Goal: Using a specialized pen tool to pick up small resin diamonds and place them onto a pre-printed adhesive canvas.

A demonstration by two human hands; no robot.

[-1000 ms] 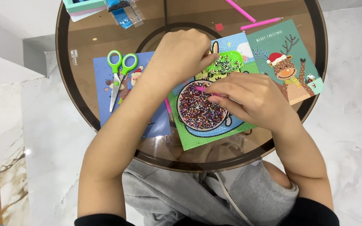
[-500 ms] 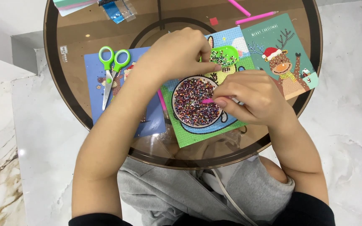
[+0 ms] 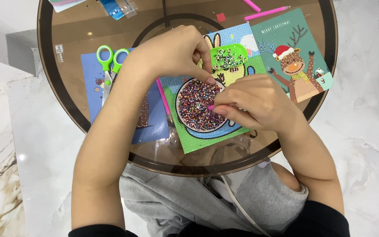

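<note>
A round dish of mixed coloured beads rests on a green and blue bead-art sheet with a rabbit picture on a round glass table. My right hand pinches a pink pen, its tip over the beads at the dish's right side. My left hand reaches over the top rim of the dish, fingertips touching the rim next to a small green tray of beads. Whether those fingers pinch anything is hidden.
Green-handled scissors lie on a blue card at the left. A reindeer card lies at the right. Two pink pens and a red square sit at the far edge; another pink pen lies beside the dish.
My right hand slid the pink pen down and right across the dish. My left hand moved from the green tray toward the dish rim. The camera view shifted slightly.
</note>
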